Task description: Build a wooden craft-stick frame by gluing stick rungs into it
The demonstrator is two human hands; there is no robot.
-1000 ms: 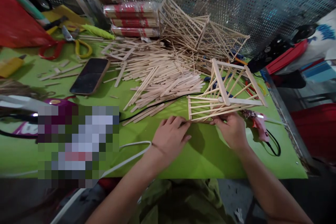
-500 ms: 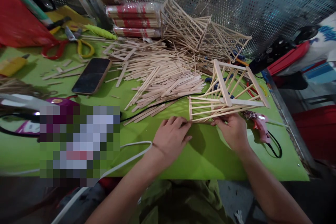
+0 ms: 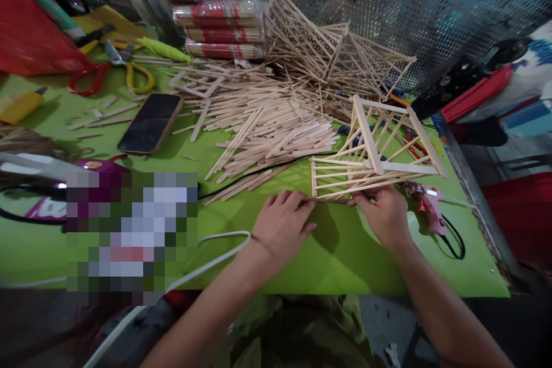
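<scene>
Head view: over the green tabletop point(image 3: 345, 270), the right hand point(image 3: 387, 217) grasps the near edge of the wooden stick frame point(image 3: 368, 137); the left hand point(image 3: 280, 231) touches its near-left corner, whether gripping I cannot tell.

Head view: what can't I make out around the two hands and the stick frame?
All in the head view:
- Right hand: some fingertips, hidden by the stick frame.
- Left hand: how firmly it presses the frame's near-left corner; its own fingers cover the contact.
- Blue thing behind the frame: full shape, hidden by sticks.
- Pixelated patch: whatever it covers.
- Red thing: cut off by the left edge.
</scene>
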